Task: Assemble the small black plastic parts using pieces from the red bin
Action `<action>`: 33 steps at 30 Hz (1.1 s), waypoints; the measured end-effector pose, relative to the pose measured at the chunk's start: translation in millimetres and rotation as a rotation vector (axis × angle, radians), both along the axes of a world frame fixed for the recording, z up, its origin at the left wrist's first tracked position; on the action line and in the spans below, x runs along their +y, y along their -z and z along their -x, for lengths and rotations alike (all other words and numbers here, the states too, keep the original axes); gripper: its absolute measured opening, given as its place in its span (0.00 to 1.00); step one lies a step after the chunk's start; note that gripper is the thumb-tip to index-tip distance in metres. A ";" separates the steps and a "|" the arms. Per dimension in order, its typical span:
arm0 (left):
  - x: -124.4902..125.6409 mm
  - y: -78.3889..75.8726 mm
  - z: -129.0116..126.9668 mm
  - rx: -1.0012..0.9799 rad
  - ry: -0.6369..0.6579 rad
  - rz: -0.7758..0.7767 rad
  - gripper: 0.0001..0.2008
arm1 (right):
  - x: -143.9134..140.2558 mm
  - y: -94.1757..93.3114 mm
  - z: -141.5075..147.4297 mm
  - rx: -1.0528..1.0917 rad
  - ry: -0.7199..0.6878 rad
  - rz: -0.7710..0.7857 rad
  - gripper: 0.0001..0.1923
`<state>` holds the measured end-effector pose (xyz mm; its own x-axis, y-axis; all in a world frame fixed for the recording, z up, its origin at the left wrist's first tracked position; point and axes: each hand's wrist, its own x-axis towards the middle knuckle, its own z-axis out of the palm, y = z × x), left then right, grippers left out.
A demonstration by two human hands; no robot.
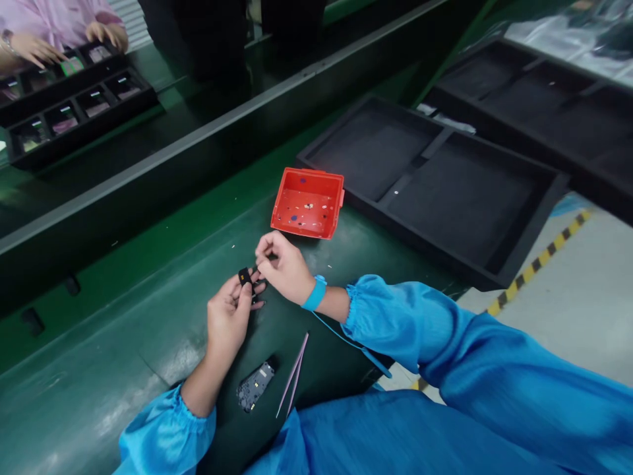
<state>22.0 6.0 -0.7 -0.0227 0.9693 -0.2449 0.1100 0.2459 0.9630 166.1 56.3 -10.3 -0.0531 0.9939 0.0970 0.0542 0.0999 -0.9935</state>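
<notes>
A green desk (148,297) is seen w/ 2 black trays (435,185) at the far right and a red bin (307,202) just beyond the hands. A small black part (244,276) is pinched in the left hand (230,316); the right hand (284,267) is closed at its edge. Tweezers (294,375) and a circuit board (254,386) lie nearer the body.

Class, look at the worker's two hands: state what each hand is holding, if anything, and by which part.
The left hand pinches a small black square part by its sides. The right hand meets it with pinched fingertips; what they grip cannot be told.
</notes>
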 end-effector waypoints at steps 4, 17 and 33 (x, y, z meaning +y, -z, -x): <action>2.6 -0.3 3.6 -0.062 0.006 0.026 0.26 | -1.4 -5.1 -1.2 -0.096 -0.112 -0.109 0.11; 2.3 -1.1 3.4 -0.041 0.024 -0.036 0.23 | 9.9 -5.0 -9.2 0.023 -0.359 0.034 0.08; 2.4 -1.8 3.3 -0.054 0.058 -0.033 0.23 | 8.3 -4.0 -5.7 0.090 -0.326 0.135 0.08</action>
<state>18.8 8.4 1.2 0.0459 0.9762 -0.2121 0.0709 0.2086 0.9754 171.8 64.6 -6.4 -0.3661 0.9304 -0.0153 -0.0468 -0.0348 -0.9983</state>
